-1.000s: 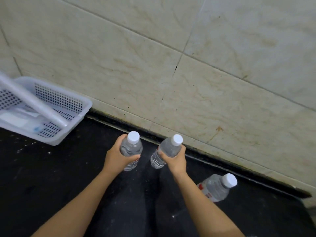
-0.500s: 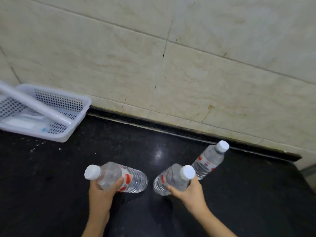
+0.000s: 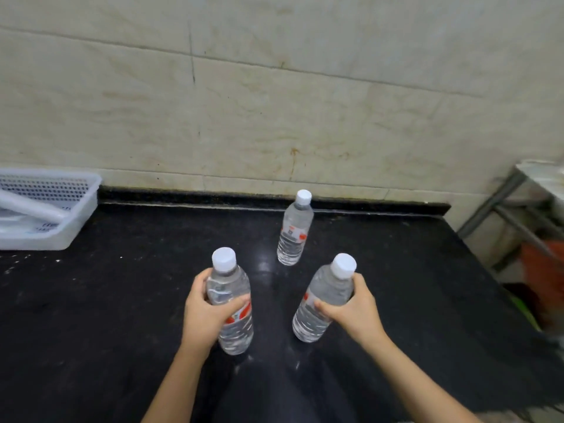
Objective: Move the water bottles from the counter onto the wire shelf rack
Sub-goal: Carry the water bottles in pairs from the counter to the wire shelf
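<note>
Two bottles are gripped, one by the left hand [image 3: 205,312], one by the right hand [image 3: 355,311]; transfer to the rack [image 3: 518,193] at far right is required.

— What is the counter [image 3: 122,300] made of?
— Black polished stone by the look of it, glossy, flecked with pale specks. The wall [image 3: 274,102] behind is cream tile, smooth, stained in places, with thin dark grout lines.
— And the bottles?
— Clear thin plastic, ribbed low down, with matt white plastic caps: the left bottle [image 3: 232,300], the right bottle [image 3: 323,300], the far bottle [image 3: 294,230].
— The basket [image 3: 76,215]?
— White perforated plastic. The frame [image 3: 500,196] at right looks like dull grey metal.
</note>
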